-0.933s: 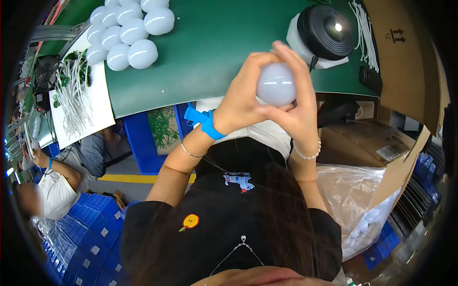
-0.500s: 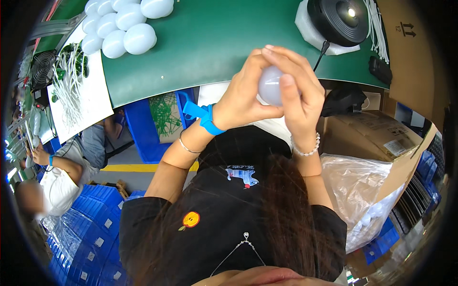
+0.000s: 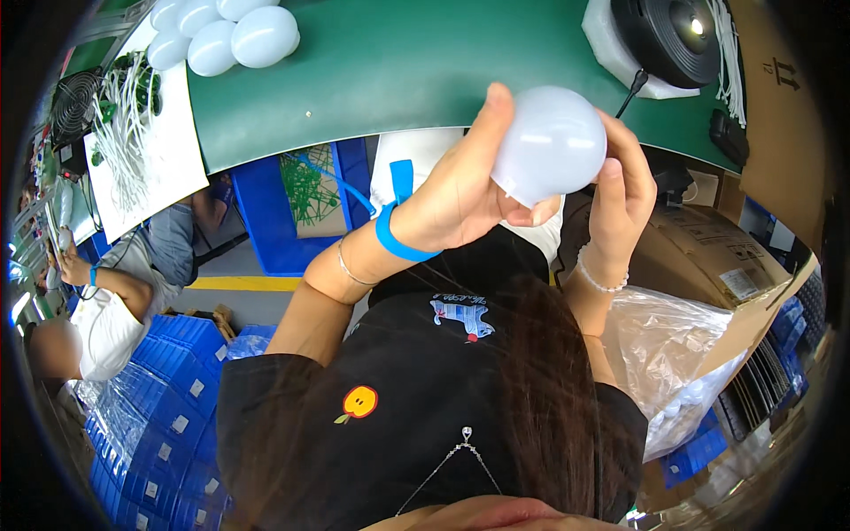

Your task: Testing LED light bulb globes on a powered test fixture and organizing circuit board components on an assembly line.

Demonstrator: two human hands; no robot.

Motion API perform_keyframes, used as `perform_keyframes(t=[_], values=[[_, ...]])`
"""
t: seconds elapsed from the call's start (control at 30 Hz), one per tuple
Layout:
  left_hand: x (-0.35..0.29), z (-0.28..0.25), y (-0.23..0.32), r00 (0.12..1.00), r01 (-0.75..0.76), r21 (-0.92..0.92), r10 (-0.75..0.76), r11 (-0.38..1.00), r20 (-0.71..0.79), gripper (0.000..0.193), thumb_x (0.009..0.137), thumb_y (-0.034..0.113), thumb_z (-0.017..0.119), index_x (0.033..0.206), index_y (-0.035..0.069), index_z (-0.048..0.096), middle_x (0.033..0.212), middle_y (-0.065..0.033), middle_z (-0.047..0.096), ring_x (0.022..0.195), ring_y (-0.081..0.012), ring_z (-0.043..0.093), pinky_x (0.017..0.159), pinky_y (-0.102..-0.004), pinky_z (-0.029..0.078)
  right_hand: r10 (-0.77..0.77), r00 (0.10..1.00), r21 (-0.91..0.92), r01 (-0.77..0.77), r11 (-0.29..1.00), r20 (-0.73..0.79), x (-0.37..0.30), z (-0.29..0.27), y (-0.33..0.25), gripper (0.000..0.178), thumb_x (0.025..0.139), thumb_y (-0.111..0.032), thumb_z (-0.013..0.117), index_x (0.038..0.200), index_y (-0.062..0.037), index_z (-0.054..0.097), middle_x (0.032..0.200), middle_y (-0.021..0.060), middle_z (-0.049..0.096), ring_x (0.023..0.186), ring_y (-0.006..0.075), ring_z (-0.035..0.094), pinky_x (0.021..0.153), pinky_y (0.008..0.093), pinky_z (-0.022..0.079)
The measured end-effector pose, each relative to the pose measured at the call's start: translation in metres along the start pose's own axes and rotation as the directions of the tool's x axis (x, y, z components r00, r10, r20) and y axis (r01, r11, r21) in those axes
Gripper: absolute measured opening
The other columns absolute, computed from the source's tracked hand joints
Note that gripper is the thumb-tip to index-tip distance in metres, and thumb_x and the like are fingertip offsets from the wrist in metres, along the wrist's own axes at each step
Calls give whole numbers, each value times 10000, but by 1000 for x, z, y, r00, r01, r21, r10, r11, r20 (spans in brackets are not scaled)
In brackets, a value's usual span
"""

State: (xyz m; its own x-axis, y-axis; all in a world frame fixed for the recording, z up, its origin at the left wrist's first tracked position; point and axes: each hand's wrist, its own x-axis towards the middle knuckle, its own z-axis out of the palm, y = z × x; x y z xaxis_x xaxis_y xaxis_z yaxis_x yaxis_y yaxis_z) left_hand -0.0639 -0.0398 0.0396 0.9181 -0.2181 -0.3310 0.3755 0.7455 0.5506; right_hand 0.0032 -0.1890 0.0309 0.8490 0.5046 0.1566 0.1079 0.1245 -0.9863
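Observation:
A frosted white bulb cover (image 3: 553, 142), rounded like a globe, is held up between my hands just past the table's near edge. My left hand (image 3: 474, 181), with a blue wrist strap, grips it from the left, thumb up along its side and fingers underneath. On the opposite side my right hand (image 3: 627, 190) curls its fingers against the cover; part of those fingers is hidden behind it. The cover's narrower end tilts down toward my left palm. More white bulb covers (image 3: 266, 37) stand grouped at the far left of the green table (image 3: 381, 71).
At the far right a round black device (image 3: 668, 40) with a bright light sits on white foam, its cable trailing down. White cables (image 3: 133, 150) lie on the left. Below the table are a blue bin (image 3: 266, 217) and an open carton (image 3: 708, 265). Another person (image 3: 119, 319) works at left.
My hands have spread from their close wrap around the cover, exposing most of it. The cover has risen and turned. My view has shifted slightly over the table.

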Motion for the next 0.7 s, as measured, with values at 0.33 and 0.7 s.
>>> perform_keyframes(t=[0.33,0.7], values=[[13,2,5,999,8,-116,-12,993,-36,709,922,607,149,1206,40,466,967,-123,611,480,-125,429,436,-220,339,55,997,-72,-51,996,49,14,1,3,655,698,-257,749,1223,43,497,1238,168,510,1110,215,505,909,310,425],[97,-13,24,762,-483,845,586,229,276,481,806,123,641,1217,25,411,1134,-127,525,1044,-231,525,871,-328,434,-546,713,-315,447,837,-441,63,-59,-10,736,659,-146,761,1255,9,358,1220,275,470,1098,345,510,857,434,499]])
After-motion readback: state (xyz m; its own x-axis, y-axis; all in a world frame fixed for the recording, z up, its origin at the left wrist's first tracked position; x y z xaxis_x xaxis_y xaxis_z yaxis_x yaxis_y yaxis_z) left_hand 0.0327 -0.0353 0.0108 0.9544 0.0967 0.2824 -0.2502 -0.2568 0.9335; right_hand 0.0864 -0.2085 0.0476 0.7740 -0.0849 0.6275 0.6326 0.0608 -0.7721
